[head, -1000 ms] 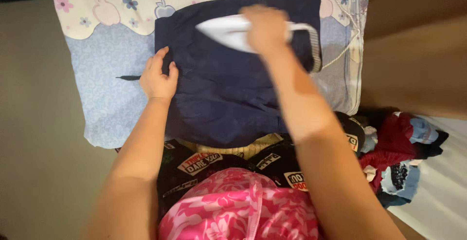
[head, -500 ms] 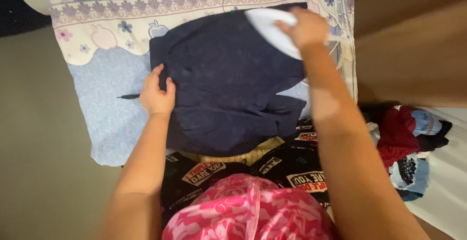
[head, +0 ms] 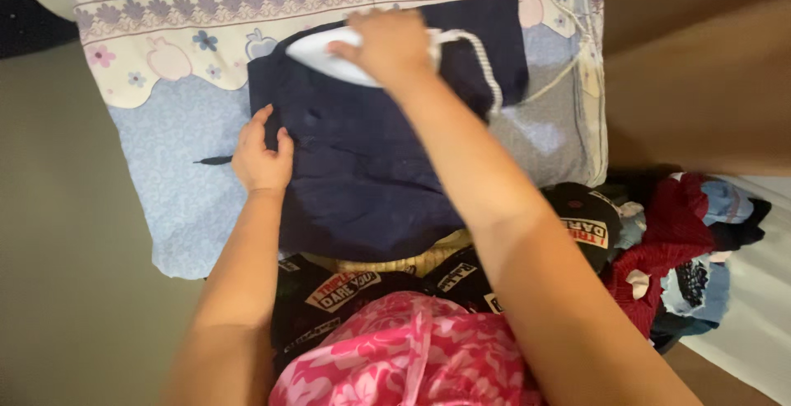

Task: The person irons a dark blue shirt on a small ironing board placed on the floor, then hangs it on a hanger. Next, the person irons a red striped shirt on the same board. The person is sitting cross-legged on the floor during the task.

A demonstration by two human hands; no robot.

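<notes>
Right hand (head: pixel 394 44) is gripping the white iron (head: pixel 329 53), its tip pointing left on the navy garment's (head: pixel 371 167) far edge. Left hand (head: pixel 262 152) is lying flat, pinning the near-left edge.

Single head-worn view, steeply downward, close above the cloth-covered board (head: pixel 165 175).

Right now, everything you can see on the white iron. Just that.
The white iron lies soleplate-down on the dark navy garment, near its upper left edge, nose pointing left. The shell looks like smooth plastic; only its front part shows, the rest is hidden under the right hand, which grips the handle. A striped fabric-covered cord loops out from the rear and runs off to the right. The left hand presses the cloth nearby, apart from the iron. No controls or steam can be made out.
</notes>
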